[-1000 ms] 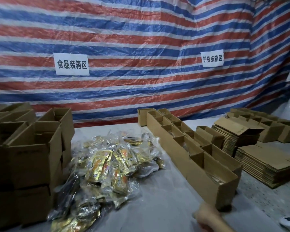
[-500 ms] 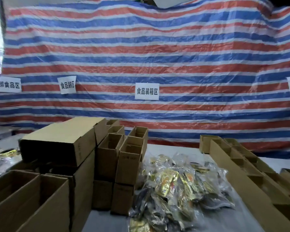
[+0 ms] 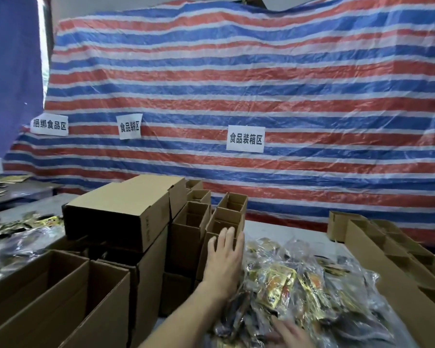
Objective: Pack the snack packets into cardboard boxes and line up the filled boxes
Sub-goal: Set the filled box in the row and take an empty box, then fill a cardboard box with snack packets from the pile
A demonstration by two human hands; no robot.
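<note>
Right now the L hand (image 3: 224,257) lies flat, fingers straight, against the side of a small open cardboard box (image 3: 230,217) at the front of a stack. R hand (image 3: 289,332), blurred at the bottom edge, rests w/ fingers spread on the pile of snack packets (image 3: 299,285) in clear wrap, mid-table (image 3: 286,232). Row of open boxes (image 3: 387,259) runs along the right; a closed carton (image 3: 118,214) tops the stack at left. Striped tarp (image 3: 236,84) behind, w/ a paper sign (image 3: 245,139).
</note>
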